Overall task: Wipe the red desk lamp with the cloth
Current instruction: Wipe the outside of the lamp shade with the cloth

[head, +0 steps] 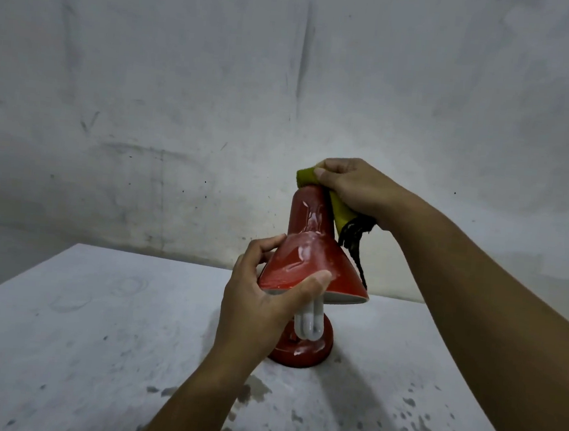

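Against a scuffed grey wall, the red desk lamp stands on a white table. Your left hand grips its shade; your right hand clamps the yellow cloth on top.

White table, top scuffed and grimy. Faint ring marks toward its left side; dark wet-looking blotches scattered across the near right part. Behind it a pale grey wall, stained, with dark streaks and small specks. Table's far edge sits close to the wall.
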